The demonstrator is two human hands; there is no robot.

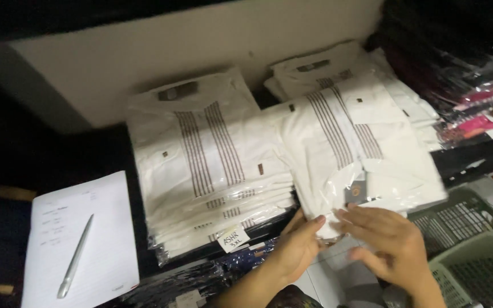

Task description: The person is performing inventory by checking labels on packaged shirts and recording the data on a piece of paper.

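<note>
Gripping bagged shirt's (360,154) near edge

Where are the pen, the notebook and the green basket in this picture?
pen (76,255), head view, middle of its barrel.
notebook (106,228), head view, bare right part of the page.
green basket (475,268), head view, its near rim.

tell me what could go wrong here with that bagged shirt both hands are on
The bagged white shirt lies tilted, overhanging the stack's front edge, with only the left hand and right hand at its lower edge; the slick plastic could slip from that grip toward the green basket. Sliding it sideways might also nudge the neighbouring shirt stack, whose lower layers already splay out.
</note>
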